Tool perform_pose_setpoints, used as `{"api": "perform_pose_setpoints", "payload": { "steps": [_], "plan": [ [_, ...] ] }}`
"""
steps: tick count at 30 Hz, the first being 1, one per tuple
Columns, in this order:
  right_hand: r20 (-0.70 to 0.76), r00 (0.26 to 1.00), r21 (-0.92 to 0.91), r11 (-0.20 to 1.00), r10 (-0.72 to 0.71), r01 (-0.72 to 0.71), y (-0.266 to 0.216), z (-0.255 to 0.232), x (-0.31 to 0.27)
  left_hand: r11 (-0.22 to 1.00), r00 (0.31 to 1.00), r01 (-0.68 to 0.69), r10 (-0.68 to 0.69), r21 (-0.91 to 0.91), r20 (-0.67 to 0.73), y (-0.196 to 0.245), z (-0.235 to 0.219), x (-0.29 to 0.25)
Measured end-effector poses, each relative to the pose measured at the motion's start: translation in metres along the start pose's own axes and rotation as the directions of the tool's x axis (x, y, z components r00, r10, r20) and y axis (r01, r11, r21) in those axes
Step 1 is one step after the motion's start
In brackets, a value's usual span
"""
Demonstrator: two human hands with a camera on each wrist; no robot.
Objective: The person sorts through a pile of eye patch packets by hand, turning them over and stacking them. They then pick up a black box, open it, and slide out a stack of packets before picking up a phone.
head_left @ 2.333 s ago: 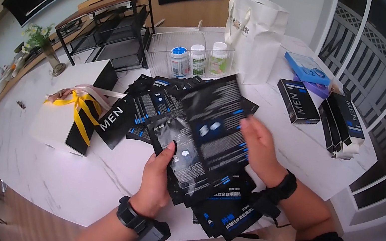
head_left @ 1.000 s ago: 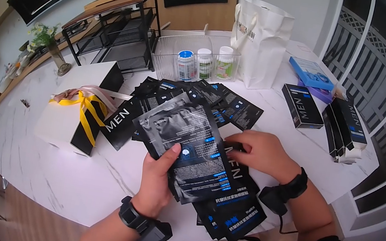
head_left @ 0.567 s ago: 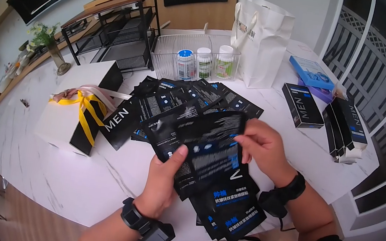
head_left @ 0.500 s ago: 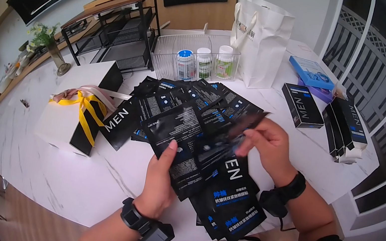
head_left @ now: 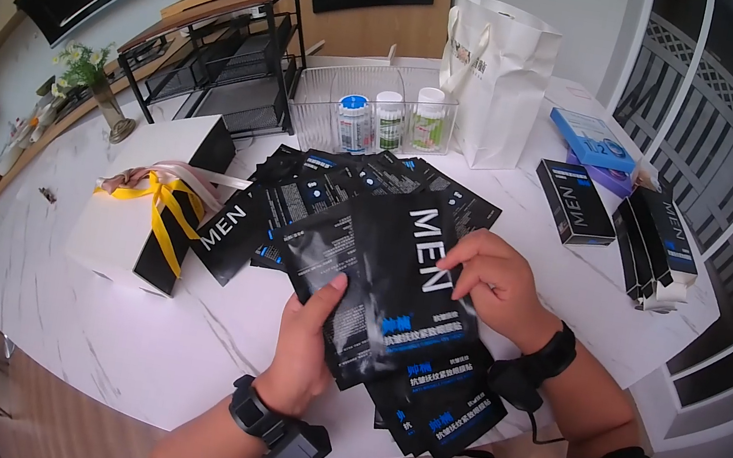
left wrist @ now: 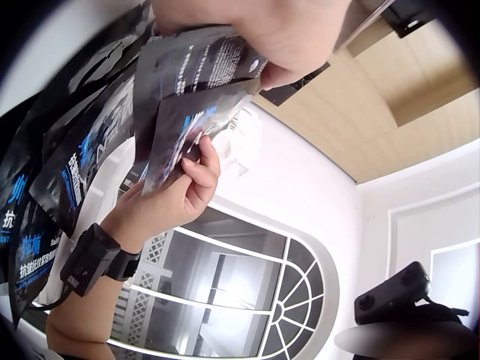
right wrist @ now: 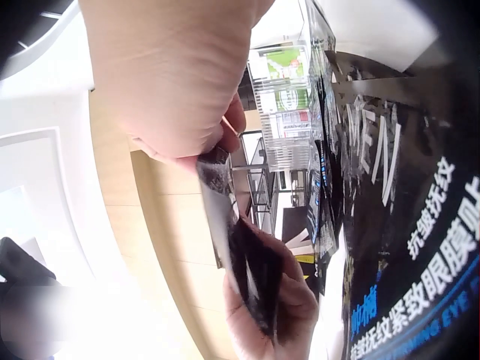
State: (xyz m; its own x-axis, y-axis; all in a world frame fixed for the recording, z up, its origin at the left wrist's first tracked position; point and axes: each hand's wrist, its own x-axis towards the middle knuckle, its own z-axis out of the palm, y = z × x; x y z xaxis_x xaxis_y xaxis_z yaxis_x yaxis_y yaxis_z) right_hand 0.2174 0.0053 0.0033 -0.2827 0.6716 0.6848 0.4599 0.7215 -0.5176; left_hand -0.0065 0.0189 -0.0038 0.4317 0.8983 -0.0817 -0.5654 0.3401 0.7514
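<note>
In the head view the left hand [head_left: 300, 350] grips several black foil packets [head_left: 322, 265] with small print, its thumb on top. The right hand [head_left: 503, 284] pinches the right edge of a black packet marked MEN [head_left: 406, 279], held front side up beside the left hand's packets. Below them a fan of packets [head_left: 452, 413] lies near the table's front edge. Behind is a spread pile of packets [head_left: 305, 191]. In the left wrist view, the right hand [left wrist: 169, 196] holds a packet's edge; in the right wrist view, the left hand [right wrist: 274, 322] holds the packets' other end.
A white box [head_left: 114, 218] with a yellow ribbon stands left. Behind are a clear bin [head_left: 313, 115] with bottles and a white paper bag [head_left: 496, 91]. To the right lie a black MEN box [head_left: 574, 204], an opened black box [head_left: 656, 246] and a blue box [head_left: 592, 138].
The packet in the right hand has turned from its printed back to its MEN front and now lies across the packets below. The left hand has kept its grip with little movement.
</note>
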Motion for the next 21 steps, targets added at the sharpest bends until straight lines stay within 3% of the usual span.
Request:
{"api": "perform_pose_setpoints", "payload": {
  "steps": [2, 8, 11, 12, 15, 20, 21],
  "plan": [
    [-0.058, 0.997, -0.026, 0.999, -0.048, 0.047, -0.004, 0.0, 0.003, 0.998, 0.999, 0.021, -0.023, -0.06, -0.023, 0.001, -0.001, 0.0],
    [0.174, 0.983, -0.043, 0.997, -0.052, 0.06, 0.003, -0.003, 0.001, 0.988, 0.99, -0.077, 0.061, -0.13, -0.124, 0.005, -0.001, 0.0],
    [0.39, 0.92, -0.114, 0.993, 0.038, 0.007, 0.008, -0.001, -0.003, 0.989, 0.985, -0.112, 0.097, -0.1, -0.143, 0.007, -0.002, 0.0],
    [0.39, 0.92, -0.114, 0.993, 0.038, 0.008, 0.007, 0.0, -0.005, 0.991, 0.986, -0.109, 0.098, -0.077, -0.132, 0.007, -0.004, -0.001],
    [0.5, 0.825, -0.232, 0.959, 0.263, -0.165, -0.002, -0.001, -0.005, 0.987, 0.989, -0.1, 0.085, -0.122, -0.125, 0.006, -0.003, -0.001],
    [0.327, 0.924, -0.094, 0.98, 0.196, -0.175, -0.005, -0.004, -0.001, 0.982, 0.995, -0.059, 0.044, -0.177, -0.086, 0.007, -0.002, -0.004],
    [0.279, 0.943, -0.035, 0.983, 0.182, -0.179, -0.006, -0.004, 0.0, 0.982, 0.983, -0.175, 0.17, -0.076, -0.074, 0.005, 0.003, -0.005]
  ]
}}
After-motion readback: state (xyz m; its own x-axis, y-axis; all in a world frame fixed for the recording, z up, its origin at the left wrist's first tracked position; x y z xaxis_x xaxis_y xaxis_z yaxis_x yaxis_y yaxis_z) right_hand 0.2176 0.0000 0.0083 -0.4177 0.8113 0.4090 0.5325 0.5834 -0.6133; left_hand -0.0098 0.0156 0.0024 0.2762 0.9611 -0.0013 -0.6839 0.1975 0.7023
